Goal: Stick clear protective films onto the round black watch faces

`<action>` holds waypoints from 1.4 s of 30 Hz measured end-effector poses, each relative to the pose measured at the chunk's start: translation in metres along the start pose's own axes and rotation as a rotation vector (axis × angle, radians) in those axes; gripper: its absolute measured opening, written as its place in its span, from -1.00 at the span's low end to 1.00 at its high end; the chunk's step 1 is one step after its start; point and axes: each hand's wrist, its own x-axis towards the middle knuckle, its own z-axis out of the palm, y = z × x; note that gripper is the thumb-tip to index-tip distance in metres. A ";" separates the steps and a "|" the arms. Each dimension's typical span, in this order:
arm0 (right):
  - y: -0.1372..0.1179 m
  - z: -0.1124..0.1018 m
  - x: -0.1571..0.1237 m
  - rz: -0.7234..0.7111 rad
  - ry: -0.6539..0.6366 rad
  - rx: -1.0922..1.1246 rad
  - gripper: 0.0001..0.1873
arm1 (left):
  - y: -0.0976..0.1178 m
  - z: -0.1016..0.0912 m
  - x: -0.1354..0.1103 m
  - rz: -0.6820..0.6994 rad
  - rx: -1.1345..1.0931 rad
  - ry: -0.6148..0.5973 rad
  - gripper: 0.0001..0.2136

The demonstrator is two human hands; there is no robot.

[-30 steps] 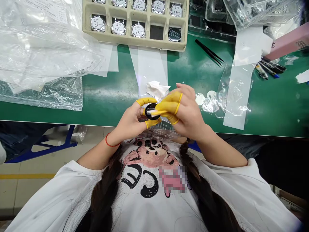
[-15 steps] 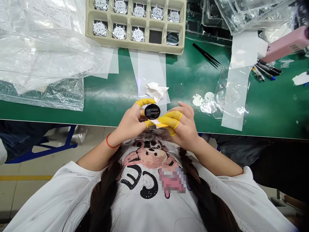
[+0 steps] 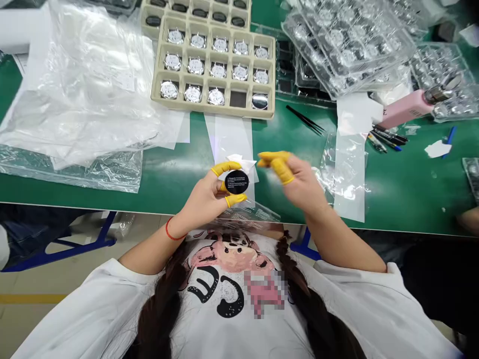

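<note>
Left hand (image 3: 202,194) pinches a round black watch head (image 3: 236,182) by its rim, grip narrow, yellow finger cots (image 3: 232,168) on the fingertips, above the worktop (image 3: 404,199). Face glossy with small white print. Piece likely light, stiff, slippery; best held at the edge. Right hand (image 3: 295,179) stands apart, grip wide, blurred, apparently empty.

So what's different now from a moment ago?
The right hand has let go and moved away to the right of the black printed disc, its yellow finger cots blurred. The left hand still holds the disc. The pulp watch tray and tweezers stayed put.
</note>
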 end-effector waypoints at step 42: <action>-0.033 0.066 0.150 -0.313 -0.032 -0.668 -0.84 | -0.003 -0.023 0.008 0.059 -0.150 0.209 -0.35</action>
